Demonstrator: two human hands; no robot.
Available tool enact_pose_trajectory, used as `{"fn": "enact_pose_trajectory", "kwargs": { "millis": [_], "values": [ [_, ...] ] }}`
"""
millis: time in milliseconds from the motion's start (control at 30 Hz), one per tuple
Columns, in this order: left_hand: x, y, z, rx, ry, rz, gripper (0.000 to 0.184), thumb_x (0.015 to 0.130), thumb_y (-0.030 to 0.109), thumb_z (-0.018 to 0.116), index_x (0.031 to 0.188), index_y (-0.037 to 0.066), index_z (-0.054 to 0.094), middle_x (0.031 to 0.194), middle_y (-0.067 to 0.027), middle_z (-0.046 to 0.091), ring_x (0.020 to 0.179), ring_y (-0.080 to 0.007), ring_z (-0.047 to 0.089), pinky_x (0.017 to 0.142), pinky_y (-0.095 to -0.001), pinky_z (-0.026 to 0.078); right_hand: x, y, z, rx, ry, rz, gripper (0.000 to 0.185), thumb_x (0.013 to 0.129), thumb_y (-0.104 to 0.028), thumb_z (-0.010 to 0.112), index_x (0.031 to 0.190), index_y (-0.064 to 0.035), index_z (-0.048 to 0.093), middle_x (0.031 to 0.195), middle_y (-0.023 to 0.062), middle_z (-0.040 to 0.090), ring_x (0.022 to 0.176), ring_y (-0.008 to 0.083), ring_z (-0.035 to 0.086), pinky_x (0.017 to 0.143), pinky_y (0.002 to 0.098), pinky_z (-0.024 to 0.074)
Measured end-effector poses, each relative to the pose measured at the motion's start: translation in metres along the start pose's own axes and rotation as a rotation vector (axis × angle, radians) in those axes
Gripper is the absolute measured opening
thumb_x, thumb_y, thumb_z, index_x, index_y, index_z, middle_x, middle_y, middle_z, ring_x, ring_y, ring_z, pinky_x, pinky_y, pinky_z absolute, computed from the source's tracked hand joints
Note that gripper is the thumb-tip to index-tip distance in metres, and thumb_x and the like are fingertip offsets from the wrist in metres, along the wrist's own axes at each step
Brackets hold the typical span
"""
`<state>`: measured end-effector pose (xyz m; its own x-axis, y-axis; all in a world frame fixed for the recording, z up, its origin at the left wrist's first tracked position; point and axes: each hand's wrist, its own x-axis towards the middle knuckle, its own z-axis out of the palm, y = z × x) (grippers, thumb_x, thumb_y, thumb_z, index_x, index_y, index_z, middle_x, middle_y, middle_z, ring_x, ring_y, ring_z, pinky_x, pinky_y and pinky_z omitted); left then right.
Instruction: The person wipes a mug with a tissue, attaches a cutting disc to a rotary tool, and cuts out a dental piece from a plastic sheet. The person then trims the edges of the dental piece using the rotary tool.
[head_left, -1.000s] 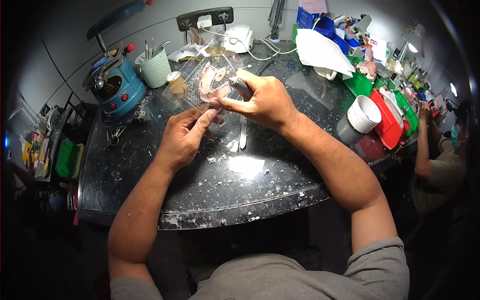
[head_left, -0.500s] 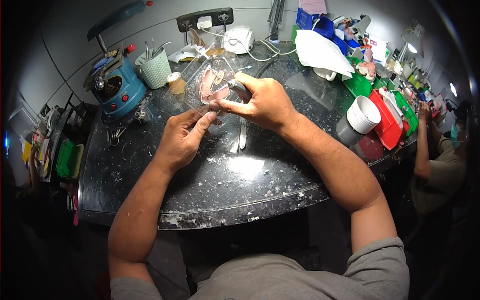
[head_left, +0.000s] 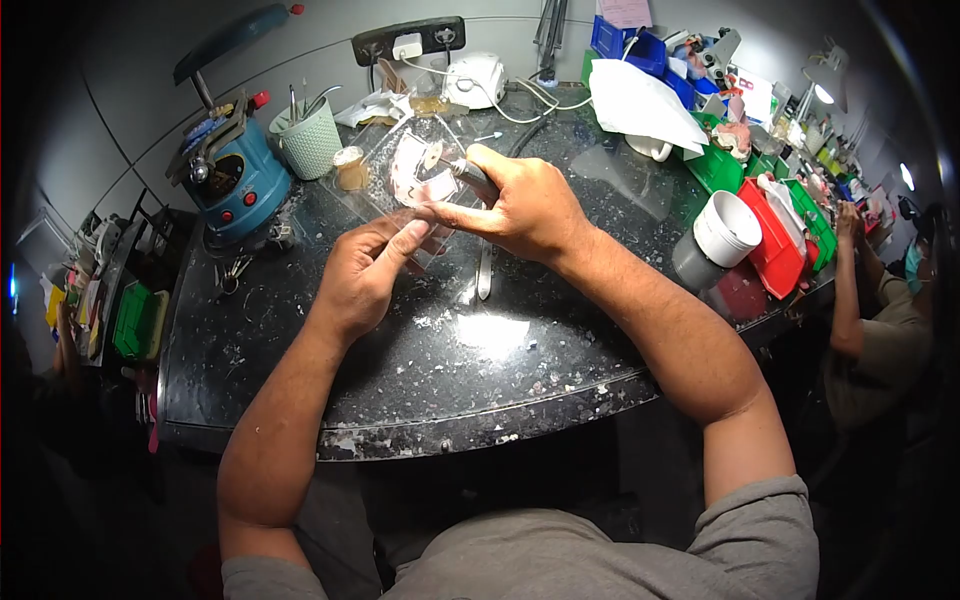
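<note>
My left hand [head_left: 362,278] pinches the near corner of a clear plastic sheet [head_left: 374,186] between thumb and fingers. An arch-shaped form [head_left: 405,172], pale pink and shiny, is in the sheet's middle; it looks like a dental model or its moulded shape. In my right hand [head_left: 535,205] is a rotary handpiece [head_left: 477,181], its tip pointing left. The small round disc [head_left: 433,156] on the tip is over the arch, but whether it touches cannot be made out. My right thumb reaches across to the sheet's near side, close to the left thumb.
A metal spatula-like tool [head_left: 485,278] lies on the speckled black bench [head_left: 420,385]. To the left stand a blue machine [head_left: 240,185] and a cup of tools [head_left: 308,145]. At right are a white tub [head_left: 727,227] and red bin [head_left: 772,245]. A co-worker [head_left: 880,320] sits beyond.
The clear sheet and its arch have tilted and shifted slightly under the disc, catching more light. My left hand has turned a little with it. The right hand has barely moved.
</note>
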<state>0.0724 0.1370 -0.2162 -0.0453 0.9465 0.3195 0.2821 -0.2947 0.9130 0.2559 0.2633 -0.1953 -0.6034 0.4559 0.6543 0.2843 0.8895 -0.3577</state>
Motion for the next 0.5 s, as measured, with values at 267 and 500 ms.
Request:
{"fn": "enact_pose_trajectory", "kwargs": {
  "millis": [267,500],
  "values": [
    [0.000,-0.007,0.001,-0.011,-0.061,0.010,0.031,0.105,0.023,0.055,0.120,0.000,0.069,0.108,-0.0093,0.074,0.096,-0.0133,0.067,0.079,-0.0274,0.053,0.000,-0.011,-0.001,0.018,0.022,0.036,0.056,0.085,-0.061,0.068,0.094,-0.0060,0.062,0.076,0.0161,0.071,0.072,0.0347,0.072,0.064,0.0437,0.0586],
    [-0.003,-0.004,-0.001,0.083,-0.055,0.013,0.030,0.104,0.021,0.055,0.120,0.000,0.069,0.106,-0.0100,0.075,0.096,-0.0141,0.068,0.085,-0.0291,0.053,0.000,-0.012,-0.003,0.041,-0.010,0.069,0.057,0.084,-0.060,0.069,0.097,-0.0051,0.063,0.078,0.0167,0.071,0.075,0.0349,0.073,0.066,0.0442,0.0588]
  ]
}}
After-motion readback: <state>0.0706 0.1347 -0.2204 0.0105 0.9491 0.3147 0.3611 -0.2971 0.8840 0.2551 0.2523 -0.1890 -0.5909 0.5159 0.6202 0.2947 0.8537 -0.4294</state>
